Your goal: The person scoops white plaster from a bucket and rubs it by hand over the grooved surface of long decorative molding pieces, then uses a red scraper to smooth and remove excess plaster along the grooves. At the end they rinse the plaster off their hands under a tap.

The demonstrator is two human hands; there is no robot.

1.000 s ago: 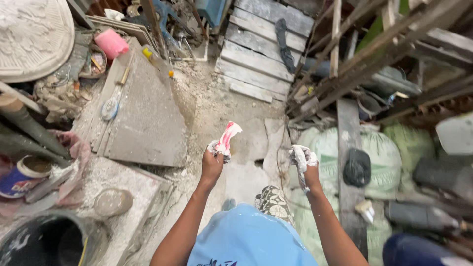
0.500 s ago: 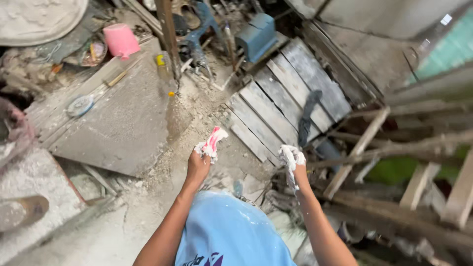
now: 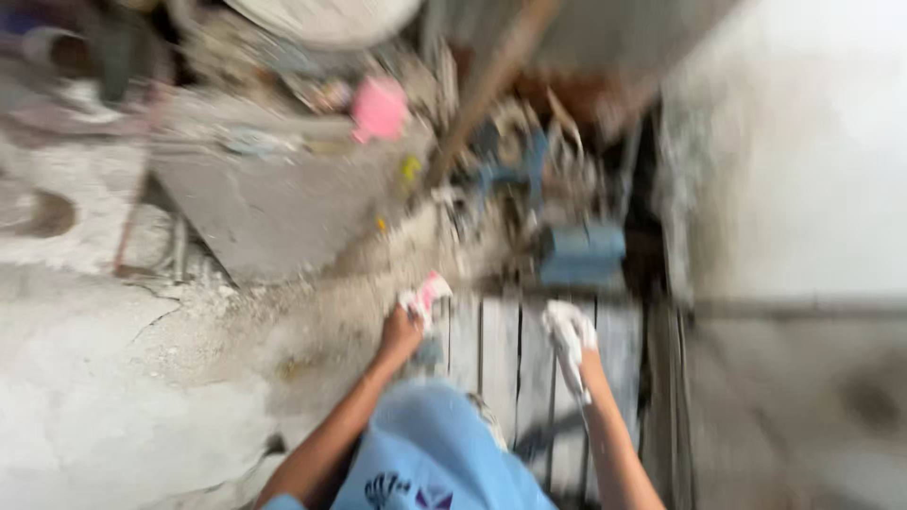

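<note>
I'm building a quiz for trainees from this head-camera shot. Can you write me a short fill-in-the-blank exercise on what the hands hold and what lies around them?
1. The left hand holds a crumpled white and ____ cloth.
2. The right hand is wrapped in a ____ cloth.
3. Both hands are over grey ____ planks.
4. Beyond the planks lies a boxy ____ metal thing.

Missing words: red; white; wooden; blue

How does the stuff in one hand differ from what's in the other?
The left hand grips a crumpled white-and-red piece, held up above the fist. The right hand is wrapped in plain white material with a strip trailing down along the wrist. Both look soft and crumpled; blur hides what they are.
</note>
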